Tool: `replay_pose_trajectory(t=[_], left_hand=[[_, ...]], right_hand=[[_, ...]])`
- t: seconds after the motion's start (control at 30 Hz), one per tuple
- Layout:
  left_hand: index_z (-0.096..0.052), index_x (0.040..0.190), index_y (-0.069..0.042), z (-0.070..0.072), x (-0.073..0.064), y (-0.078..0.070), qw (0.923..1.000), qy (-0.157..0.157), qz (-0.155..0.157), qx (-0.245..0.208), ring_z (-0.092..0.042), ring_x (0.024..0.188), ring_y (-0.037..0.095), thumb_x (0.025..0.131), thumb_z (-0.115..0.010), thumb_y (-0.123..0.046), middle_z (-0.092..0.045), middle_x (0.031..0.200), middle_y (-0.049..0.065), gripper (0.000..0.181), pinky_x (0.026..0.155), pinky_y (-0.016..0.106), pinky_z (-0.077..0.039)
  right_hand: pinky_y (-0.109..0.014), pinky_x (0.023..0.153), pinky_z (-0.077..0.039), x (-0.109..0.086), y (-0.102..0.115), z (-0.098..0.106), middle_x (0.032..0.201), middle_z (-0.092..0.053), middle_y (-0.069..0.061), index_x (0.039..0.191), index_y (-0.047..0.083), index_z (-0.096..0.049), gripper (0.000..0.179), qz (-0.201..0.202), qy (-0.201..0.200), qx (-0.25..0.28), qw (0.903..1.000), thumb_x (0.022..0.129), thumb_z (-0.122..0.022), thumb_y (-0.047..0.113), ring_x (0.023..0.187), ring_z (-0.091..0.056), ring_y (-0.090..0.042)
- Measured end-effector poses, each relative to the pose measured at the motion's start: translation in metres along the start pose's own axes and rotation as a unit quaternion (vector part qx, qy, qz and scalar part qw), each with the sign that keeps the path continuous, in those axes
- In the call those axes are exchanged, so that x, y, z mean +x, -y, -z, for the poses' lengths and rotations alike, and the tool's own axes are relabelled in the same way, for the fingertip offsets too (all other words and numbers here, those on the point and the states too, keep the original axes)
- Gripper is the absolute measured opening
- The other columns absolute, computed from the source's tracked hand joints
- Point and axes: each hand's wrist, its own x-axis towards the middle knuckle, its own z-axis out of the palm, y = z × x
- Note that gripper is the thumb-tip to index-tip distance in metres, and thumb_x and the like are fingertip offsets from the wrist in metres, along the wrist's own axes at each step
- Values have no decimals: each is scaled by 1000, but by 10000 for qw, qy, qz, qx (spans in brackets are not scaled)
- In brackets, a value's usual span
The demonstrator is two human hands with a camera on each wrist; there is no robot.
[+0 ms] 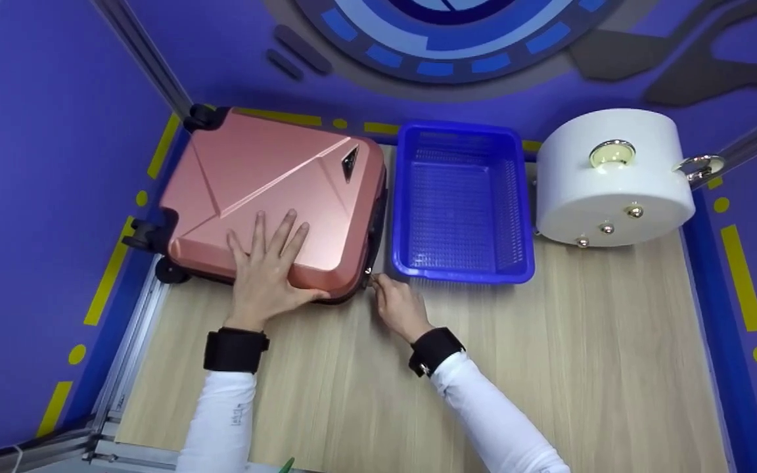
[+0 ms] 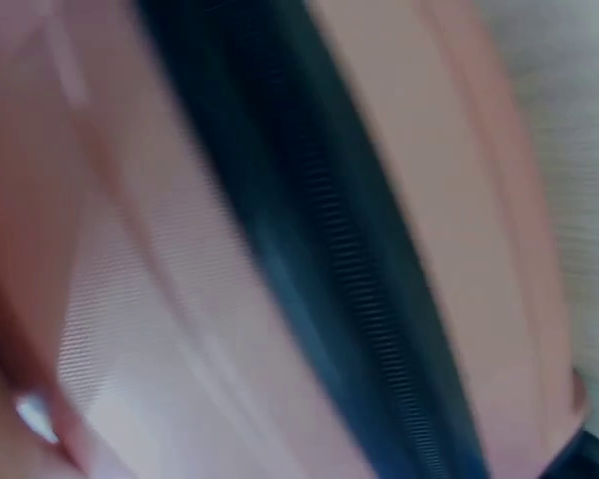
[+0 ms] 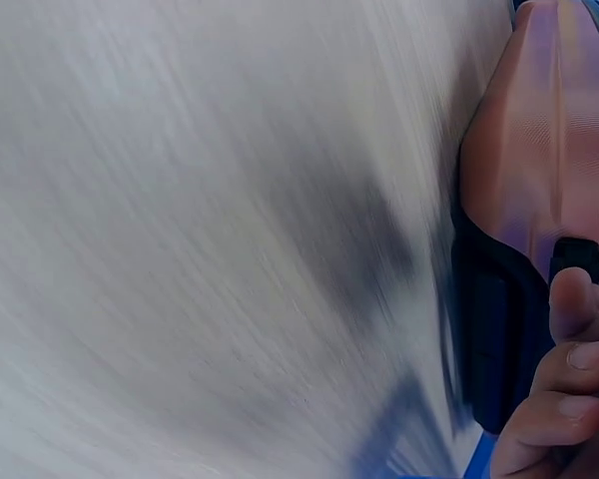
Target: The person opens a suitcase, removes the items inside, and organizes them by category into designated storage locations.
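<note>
A pink hard-shell suitcase [image 1: 267,190] lies flat on the wooden tabletop. My left hand [image 1: 263,279] rests on its shell near the front edge, fingers spread, thumb along the rim. The left wrist view shows the suitcase's side with a black zipper [image 2: 354,259] running along it. At the suitcase's front right corner, my right hand [image 1: 401,307] pinches a small metal zipper pull [image 1: 368,271] between curled fingers and thumb. In the right wrist view, the right fingers [image 3: 559,419] are bent close against the suitcase's side [image 3: 519,150], beside a black fitting [image 3: 576,257].
Just right of the suitcase stands a blue plastic basket [image 1: 397,217]. Farther right is a white drum-shaped container [image 1: 608,177] with gold studs and ring handles. Black wheels [image 1: 148,235] stick out at the suitcase's left. Blue-purple walls [image 1: 43,164] enclose the table [image 1: 549,368].
</note>
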Motion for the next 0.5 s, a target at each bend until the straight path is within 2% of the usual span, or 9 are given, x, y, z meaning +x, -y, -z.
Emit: replay_pose_trajectory(t=[0.3, 0.5], left_hand=[[-47, 157, -22, -9, -3, -2, 9991, -385, 62, 165, -29, 150, 51, 58, -62, -94, -42, 163, 8, 123, 111, 83, -9], [-51, 154, -22, -17, -3, -7, 9971, -682, 140, 301, -35, 148, 50, 59, -55, -97, -47, 160, 7, 121, 111, 83, -13]], right_hand=[[-49, 51, -53, -2, 1, -2, 85, -77, -9, 101, 11, -68, 8, -129, -30, -2, 9999, 102, -60, 13, 69, -73, -34], [-52, 57, -56, -3, 1, -1, 87, -77, -11, 104, 9, -68, 8, -166, -113, 31, 9998, 102, -61, 12, 73, -74, -35]])
